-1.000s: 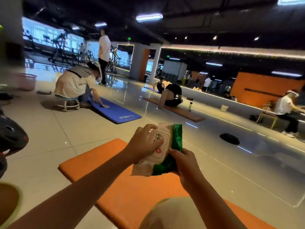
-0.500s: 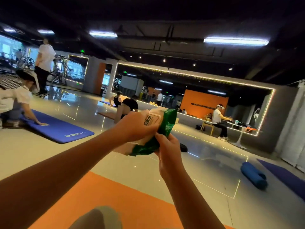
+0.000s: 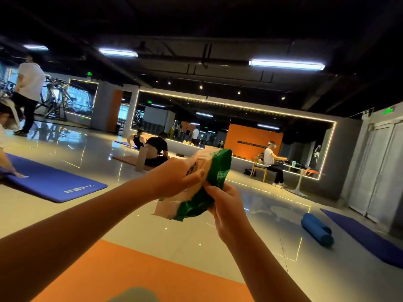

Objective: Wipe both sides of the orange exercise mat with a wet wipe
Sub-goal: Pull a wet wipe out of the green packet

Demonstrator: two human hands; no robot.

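Holding a wet wipe pack [image 3: 214,177] up at about chest height, both bare arms stretched forward over the floor, is what I'm seeing here. The left arm comes in long from the near left, and the left hand [image 3: 172,175] is wrapped over the upper part of the pack, thumb pressed flat on its pale front. The right arm rises from the near edge, wrist bent upward, and the right hand [image 3: 226,205] has its fingers curled round the green side lower down, so both hands are gripping the same pack, touching each other. The pack sits on a slant, long axis running from low left to high right, with the top end pointing up toward the far mirror wall. It looks soft and squashed: cream front with a printed label, crinkly shiny green wrap along the right side and underside. The orange exercise mat [image 3: 152,273] lies flat on the glossy floor right below the arms, at the near edge, its far edge running diagonally; the pack hangs above the floor just past it, not touching it. There's a blurry grey patch on the mat at the bottom, can't tell what. Off to the left is a blue mat [image 3: 54,184], and to the right a rolled blue mat [image 3: 316,229] beside a darker flat mat [image 3: 366,238].
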